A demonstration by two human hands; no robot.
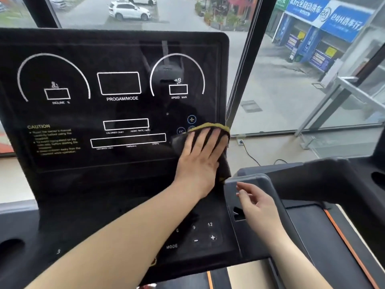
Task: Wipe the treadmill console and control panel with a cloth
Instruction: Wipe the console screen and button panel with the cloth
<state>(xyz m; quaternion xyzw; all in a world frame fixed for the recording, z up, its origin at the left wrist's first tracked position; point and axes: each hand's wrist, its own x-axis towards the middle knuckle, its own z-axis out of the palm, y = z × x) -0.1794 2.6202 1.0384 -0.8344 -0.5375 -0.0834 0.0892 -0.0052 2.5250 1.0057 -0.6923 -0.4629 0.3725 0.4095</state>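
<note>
Head view: the left hand (201,157) presses flat, fingers spread, a dark cloth with yellow edge (224,130) onto the black glossy treadmill console (116,105). The right hand (257,202) hovers released, fingers loosely curled, near the grey side handle (256,180).

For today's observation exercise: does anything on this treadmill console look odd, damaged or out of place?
One oddity: the label under the middle display box reads "PROGAM/MODE", a misspelling of "program". No cracks or spills show.

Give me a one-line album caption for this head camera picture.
Left hand presses a dark cloth flat against the treadmill console lower right corner; right hand hovers empty nearby.
</note>
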